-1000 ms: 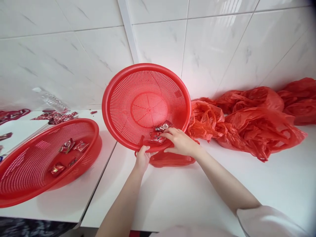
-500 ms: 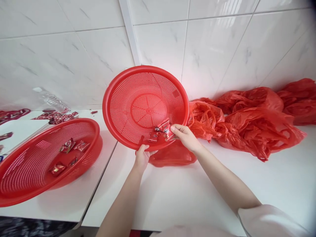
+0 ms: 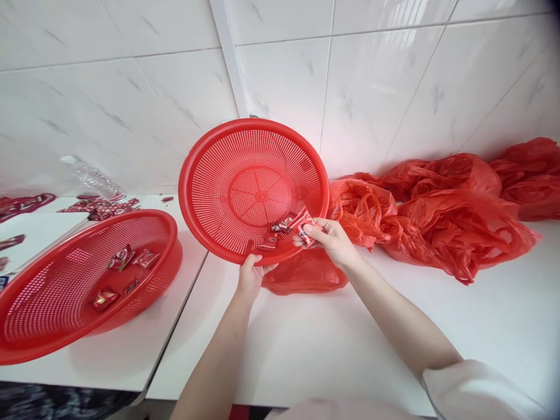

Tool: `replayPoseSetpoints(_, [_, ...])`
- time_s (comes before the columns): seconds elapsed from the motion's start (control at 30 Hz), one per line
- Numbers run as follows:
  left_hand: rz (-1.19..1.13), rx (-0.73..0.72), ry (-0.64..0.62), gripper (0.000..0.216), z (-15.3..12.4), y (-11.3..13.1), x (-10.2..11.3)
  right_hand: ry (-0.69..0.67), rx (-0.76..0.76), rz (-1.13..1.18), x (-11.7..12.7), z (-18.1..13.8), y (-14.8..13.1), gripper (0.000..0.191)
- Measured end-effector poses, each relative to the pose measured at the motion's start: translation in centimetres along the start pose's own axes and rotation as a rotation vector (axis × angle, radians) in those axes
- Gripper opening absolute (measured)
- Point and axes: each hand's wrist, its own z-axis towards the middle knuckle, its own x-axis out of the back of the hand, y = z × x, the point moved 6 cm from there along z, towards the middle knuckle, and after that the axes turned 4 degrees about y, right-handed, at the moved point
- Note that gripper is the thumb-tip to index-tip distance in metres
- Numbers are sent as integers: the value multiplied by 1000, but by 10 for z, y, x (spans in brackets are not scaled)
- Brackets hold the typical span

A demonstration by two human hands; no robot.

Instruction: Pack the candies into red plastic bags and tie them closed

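Note:
A round red perforated basket (image 3: 227,175) stands tilted towards me on the white table. My left hand (image 3: 250,277) grips its lower rim, thumb over the edge. At the basket's lower right rim my right hand (image 3: 331,238) is closed on a small red wrapped candy (image 3: 305,223). A few more red candies (image 3: 275,232) lie inside the basket near the bottom. A red plastic bag (image 3: 306,273) lies on the table just below the basket and my right hand.
A second red basket (image 3: 52,326) with several candies sits at the left on the neighbouring table. Crumpled red plastic bags (image 3: 441,216) pile along the tiled wall at the right. More candy wrappers (image 3: 98,207) and a clear bottle (image 3: 90,175) lie at the back left.
My right hand has lifted from the basket's bottom to its right rim with a candy pinched in its fingers. The basket has shifted slightly left.

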Motion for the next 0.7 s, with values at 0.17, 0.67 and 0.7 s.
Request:
replayPoseSetpoints(0.17, [-12, -4, 2, 23, 0, 0, 0, 38, 26, -31, 1, -1, -3, 36])
replayPoseSetpoints(0.67, [20, 37, -17, 26, -1, -4, -1, -207, -213, 238, -19, -8, 14, 29])
replayPoseSetpoints(0.7, [20, 42, -22, 27, -1, -4, -2, -193, -212, 231, -19, -8, 14, 31])
